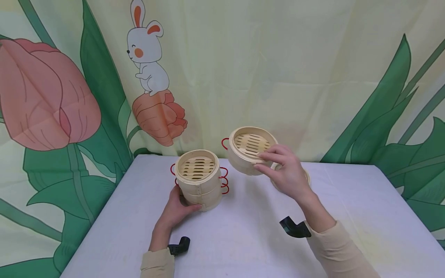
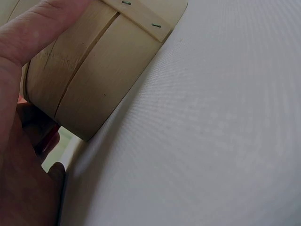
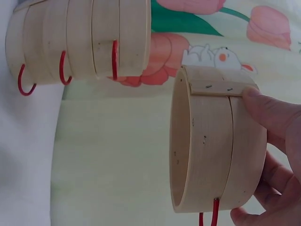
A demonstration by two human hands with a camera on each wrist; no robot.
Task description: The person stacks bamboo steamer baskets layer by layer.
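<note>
A stack of bamboo steamer baskets (image 1: 199,190) with red loop handles stands upright on the white table, a slatted base showing in its top tier. My left hand (image 1: 174,208) grips the stack low on its left side, thumb across the front; the left wrist view shows the thumb against the bamboo wall (image 2: 101,70). To the right, my right hand (image 1: 290,172) pinches the near right rim of another bamboo steamer basket (image 1: 240,160), held tilted in the air apart from the stack. Its red handle (image 3: 215,209) hangs from the wall in the right wrist view.
Behind my right hand a round bamboo piece (image 1: 307,177) lies on the table, mostly hidden. The white-covered table (image 1: 243,247) ends at a printed curtain (image 1: 295,77) with a rabbit and tulips. Black camera mounts (image 1: 295,227) sit on both wrists.
</note>
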